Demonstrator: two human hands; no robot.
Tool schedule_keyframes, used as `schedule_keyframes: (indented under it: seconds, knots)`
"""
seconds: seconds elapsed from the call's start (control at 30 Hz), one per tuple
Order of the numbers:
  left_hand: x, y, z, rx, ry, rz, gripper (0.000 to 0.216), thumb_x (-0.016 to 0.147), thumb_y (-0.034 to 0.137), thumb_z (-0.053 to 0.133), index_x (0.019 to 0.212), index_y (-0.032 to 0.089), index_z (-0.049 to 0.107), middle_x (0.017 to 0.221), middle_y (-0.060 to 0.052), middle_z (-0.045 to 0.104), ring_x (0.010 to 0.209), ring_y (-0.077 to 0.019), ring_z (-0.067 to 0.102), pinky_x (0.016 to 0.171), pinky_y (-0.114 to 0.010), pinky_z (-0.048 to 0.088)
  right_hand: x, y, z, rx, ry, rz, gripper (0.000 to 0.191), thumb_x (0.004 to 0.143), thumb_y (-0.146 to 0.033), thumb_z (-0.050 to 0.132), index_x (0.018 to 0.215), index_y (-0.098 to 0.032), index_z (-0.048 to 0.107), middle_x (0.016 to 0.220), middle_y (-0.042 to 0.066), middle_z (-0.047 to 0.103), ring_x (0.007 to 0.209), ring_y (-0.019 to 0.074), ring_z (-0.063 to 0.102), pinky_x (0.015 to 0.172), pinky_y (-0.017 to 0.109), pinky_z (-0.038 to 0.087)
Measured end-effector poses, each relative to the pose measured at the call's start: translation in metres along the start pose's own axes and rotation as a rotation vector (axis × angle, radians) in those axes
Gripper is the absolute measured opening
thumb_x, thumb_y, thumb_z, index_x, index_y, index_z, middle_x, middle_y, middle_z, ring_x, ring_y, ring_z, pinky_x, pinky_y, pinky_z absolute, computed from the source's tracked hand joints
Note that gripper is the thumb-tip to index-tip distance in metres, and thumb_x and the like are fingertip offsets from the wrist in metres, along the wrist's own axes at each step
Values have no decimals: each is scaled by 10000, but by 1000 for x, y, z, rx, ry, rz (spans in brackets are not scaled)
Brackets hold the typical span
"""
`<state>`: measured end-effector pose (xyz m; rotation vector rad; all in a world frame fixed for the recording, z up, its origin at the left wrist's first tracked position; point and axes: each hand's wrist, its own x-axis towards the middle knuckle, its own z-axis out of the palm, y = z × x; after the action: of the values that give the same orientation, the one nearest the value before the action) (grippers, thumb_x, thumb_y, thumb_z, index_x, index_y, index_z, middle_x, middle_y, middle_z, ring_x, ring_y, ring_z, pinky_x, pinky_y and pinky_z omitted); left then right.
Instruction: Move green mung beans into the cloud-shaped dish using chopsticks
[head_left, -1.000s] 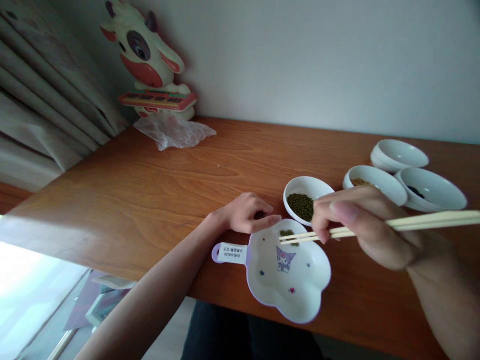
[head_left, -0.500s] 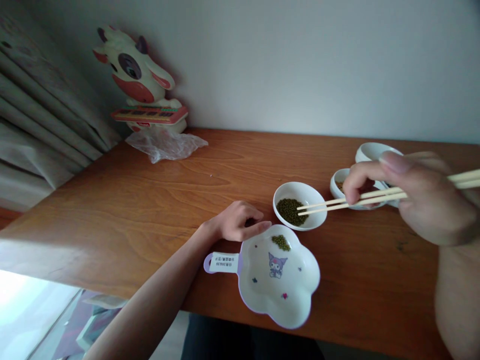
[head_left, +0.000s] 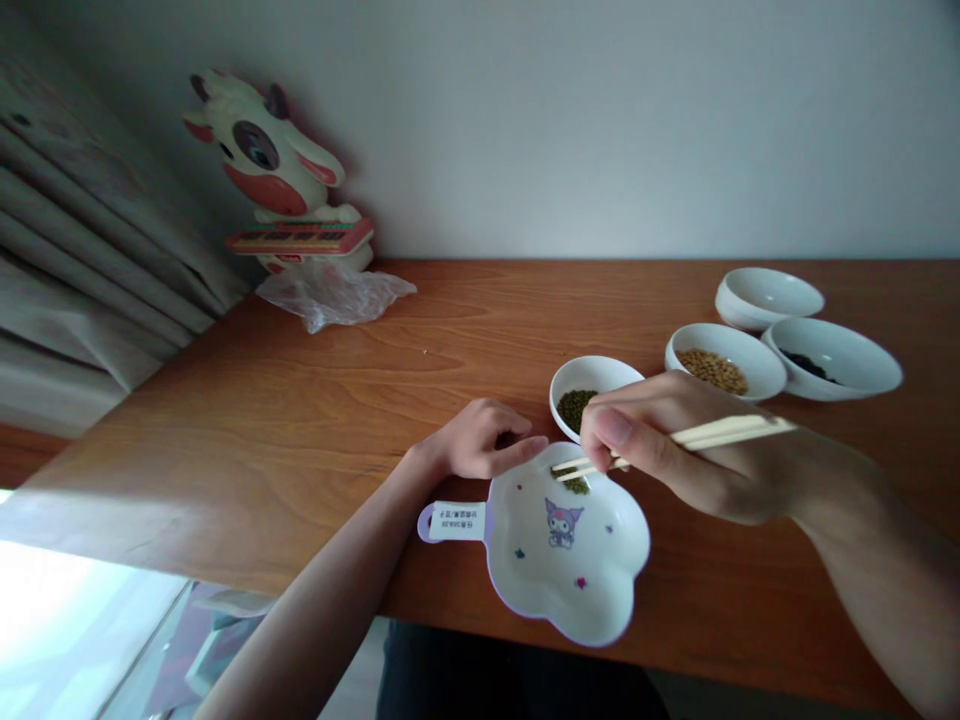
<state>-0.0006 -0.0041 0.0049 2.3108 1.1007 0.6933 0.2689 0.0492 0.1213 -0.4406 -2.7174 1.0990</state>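
Forearms (head_left: 330,585) bare, fingers (head_left: 520,454) bare, legwear (head_left: 465,675) dark and plain-looking

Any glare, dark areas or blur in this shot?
Head view: the lower-left corner is nearly blown out, with pale sheen on the left part of the wooden table; head view again: the curtain sits in dim shade, while the chopsticks look fairly crisp.

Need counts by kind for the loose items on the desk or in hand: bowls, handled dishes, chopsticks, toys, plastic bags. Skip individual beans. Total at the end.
White bowls: 4
Flower-shaped handled dish: 1
Chopsticks: 2
Cow keyboard toy: 1
Clear plastic bag: 1
Total: 9
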Motion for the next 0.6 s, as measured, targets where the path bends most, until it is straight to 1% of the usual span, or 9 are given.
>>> schedule_keyframes:
  seconds: [0.13, 0.3, 0.47, 0.6]
  knots:
    - [0, -1, -1, -67, -46, -1, 482, 1107, 426, 484, 751, 164, 677, 726, -38, 699, 634, -125, 586, 634, -268, 453, 1, 0, 0, -10, 5, -28, 493, 1173, -492, 380, 850, -221, 636, 738, 2, 612, 643, 158, 517, 609, 346, 377]
    - [-1, -3, 0, -74, -51, -16, 491, 1108, 430, 499, 730, 157, 652, 727, -37, 688, 632, -116, 575, 635, -270, 428, 1, 2, 2, 6, -23, -36, 510, 1181, -488, 351, 856, -213, 630, 737, -3, 592, 639, 145, 506, 612, 335, 382]
    - [-2, -6, 2, -60, -46, -8, 495, 1113, 439, 491, 729, 160, 636, 721, -28, 674, 640, -113, 571, 646, -270, 419, 1, 5, 2, -24, -18, 11, 533, 1179, -516, 336, 862, -210, 635, 763, 4, 614, 657, 149, 529, 619, 336, 388]
    - [-2, -6, 3, -53, -38, -8, 501, 1112, 445, 495, 726, 159, 639, 697, -23, 657, 624, -110, 560, 637, -270, 413, 2, 7, 3, -1, -47, 36, 525, 1176, -514, 345, 857, -212, 632, 754, 2, 607, 647, 154, 516, 609, 340, 375]
